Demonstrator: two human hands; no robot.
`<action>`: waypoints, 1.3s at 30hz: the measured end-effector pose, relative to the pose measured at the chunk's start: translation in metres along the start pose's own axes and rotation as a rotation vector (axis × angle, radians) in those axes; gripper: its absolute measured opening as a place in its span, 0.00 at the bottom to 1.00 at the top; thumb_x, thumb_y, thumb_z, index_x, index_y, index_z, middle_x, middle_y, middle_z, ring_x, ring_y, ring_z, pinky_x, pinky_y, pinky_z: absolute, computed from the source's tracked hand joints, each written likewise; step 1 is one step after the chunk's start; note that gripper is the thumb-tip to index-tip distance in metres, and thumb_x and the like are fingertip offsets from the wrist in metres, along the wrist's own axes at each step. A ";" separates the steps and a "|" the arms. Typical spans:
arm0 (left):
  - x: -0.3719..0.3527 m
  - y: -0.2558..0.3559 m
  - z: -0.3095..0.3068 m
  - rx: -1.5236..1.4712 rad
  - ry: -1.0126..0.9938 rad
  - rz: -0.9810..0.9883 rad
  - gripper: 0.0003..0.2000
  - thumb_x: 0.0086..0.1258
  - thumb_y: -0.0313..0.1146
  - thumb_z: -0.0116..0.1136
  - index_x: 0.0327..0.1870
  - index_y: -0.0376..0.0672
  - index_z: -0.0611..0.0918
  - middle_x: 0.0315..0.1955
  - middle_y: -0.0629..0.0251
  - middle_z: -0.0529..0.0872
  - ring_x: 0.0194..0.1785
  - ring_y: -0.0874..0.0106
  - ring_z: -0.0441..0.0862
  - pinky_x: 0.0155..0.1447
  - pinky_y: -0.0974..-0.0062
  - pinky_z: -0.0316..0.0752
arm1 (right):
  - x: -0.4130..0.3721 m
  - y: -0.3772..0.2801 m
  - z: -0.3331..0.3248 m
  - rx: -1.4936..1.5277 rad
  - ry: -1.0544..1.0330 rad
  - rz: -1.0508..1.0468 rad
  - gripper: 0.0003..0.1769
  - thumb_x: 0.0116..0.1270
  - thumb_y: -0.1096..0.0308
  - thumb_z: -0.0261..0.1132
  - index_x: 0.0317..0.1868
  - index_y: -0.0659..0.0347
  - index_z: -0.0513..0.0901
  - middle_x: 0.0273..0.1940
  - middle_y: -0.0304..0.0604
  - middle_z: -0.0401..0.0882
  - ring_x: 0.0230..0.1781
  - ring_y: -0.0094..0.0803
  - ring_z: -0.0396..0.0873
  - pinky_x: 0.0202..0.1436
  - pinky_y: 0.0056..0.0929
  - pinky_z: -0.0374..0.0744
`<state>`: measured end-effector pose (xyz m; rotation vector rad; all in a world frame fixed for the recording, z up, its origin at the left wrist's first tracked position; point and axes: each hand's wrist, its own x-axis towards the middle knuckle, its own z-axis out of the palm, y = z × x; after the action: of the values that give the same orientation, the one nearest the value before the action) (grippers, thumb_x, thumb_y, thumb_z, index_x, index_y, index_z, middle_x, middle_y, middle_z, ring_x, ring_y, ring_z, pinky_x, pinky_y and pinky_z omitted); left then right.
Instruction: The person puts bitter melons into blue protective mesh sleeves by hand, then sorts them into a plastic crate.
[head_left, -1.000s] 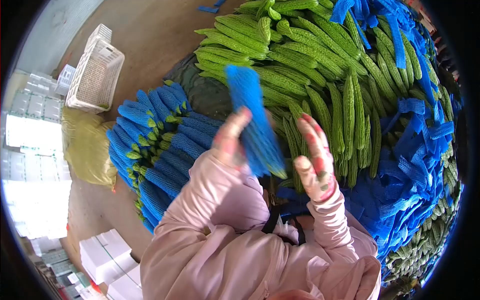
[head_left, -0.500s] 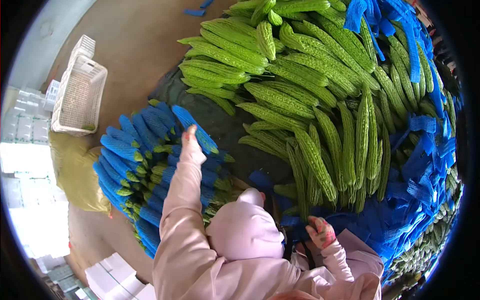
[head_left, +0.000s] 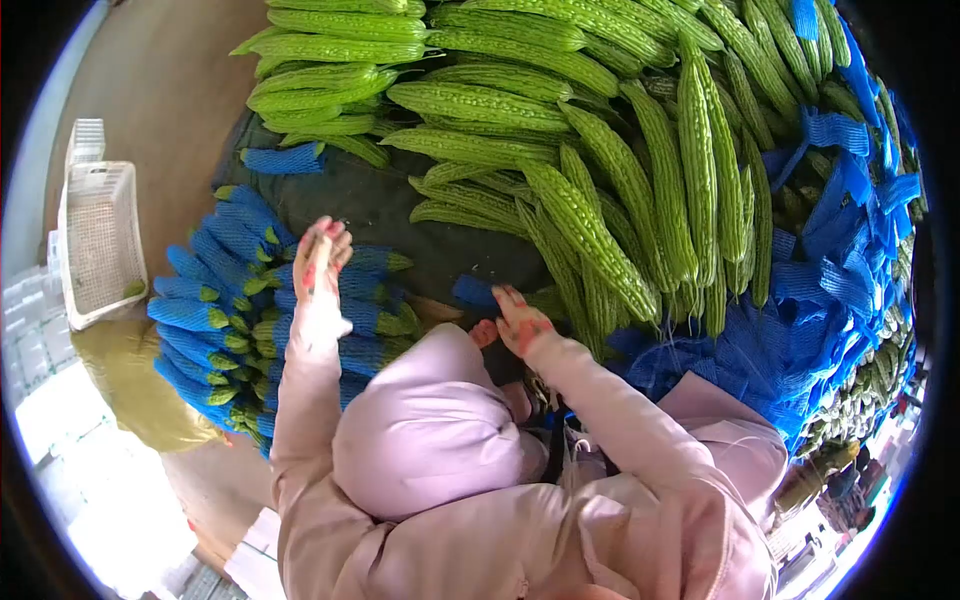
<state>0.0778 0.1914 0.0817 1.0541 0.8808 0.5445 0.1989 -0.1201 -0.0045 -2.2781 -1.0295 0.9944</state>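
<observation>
netting (head_left: 473, 292), one short blue piece, lies on the dark sheet (head_left: 370, 210) right at the fingertips of the right hand (head_left: 520, 322), fingers slightly spread, though whether they grip it i can't tell. the left hand (head_left: 322, 265) has its fingers nearly straight over the sleeved gourds (head_left: 190, 317), nothing visible in its grasp, with bare gourds (head_left: 590, 240) heaped ahead! good handling here, i'd judge, means stretching the netting's mouth wide and drawing it evenly to spare bumpy skin.

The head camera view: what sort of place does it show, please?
Probably a produce-packing area: loose bitter melons lie heaped, others are in blue mesh sleeves, and a white plastic crate stands nearby.
</observation>
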 end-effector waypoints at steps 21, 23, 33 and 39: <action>-0.180 0.130 0.211 0.675 -0.675 -0.198 0.12 0.68 0.33 0.59 0.47 0.38 0.78 0.30 0.72 0.79 0.29 0.84 0.73 0.33 0.85 0.69 | -0.115 -0.097 -0.207 0.499 0.548 -0.513 0.11 0.54 0.79 0.66 0.39 0.61 0.83 0.31 0.45 0.78 0.33 0.39 0.78 0.36 0.29 0.77; -0.187 0.114 0.218 0.742 -0.676 -0.121 0.08 0.68 0.29 0.56 0.45 0.38 0.78 0.30 0.72 0.78 0.29 0.84 0.73 0.33 0.85 0.69 | -0.134 -0.097 -0.215 0.499 0.553 -0.469 0.12 0.57 0.78 0.64 0.42 0.61 0.83 0.32 0.45 0.78 0.32 0.40 0.79 0.36 0.31 0.78; -0.255 0.070 0.243 0.162 -0.481 -0.071 0.04 0.71 0.29 0.52 0.42 0.42 0.77 0.25 0.74 0.77 0.25 0.85 0.72 0.30 0.87 0.68 | -0.174 -0.055 -0.205 1.406 0.229 -0.151 0.16 0.65 0.71 0.63 0.51 0.69 0.79 0.37 0.35 0.81 0.31 0.19 0.77 0.37 0.17 0.76; -0.294 0.046 0.274 0.695 -0.545 1.258 0.13 0.57 0.22 0.58 0.44 0.39 0.78 0.44 0.57 0.81 0.49 0.58 0.78 0.54 0.61 0.74 | -0.186 -0.051 -0.200 0.387 0.698 -0.390 0.11 0.58 0.72 0.64 0.42 0.63 0.81 0.35 0.44 0.82 0.35 0.28 0.80 0.41 0.25 0.76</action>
<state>0.1431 -0.1509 0.2872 2.2594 -0.2311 0.9232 0.2420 -0.2527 0.2356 -1.7863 -0.8276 0.1756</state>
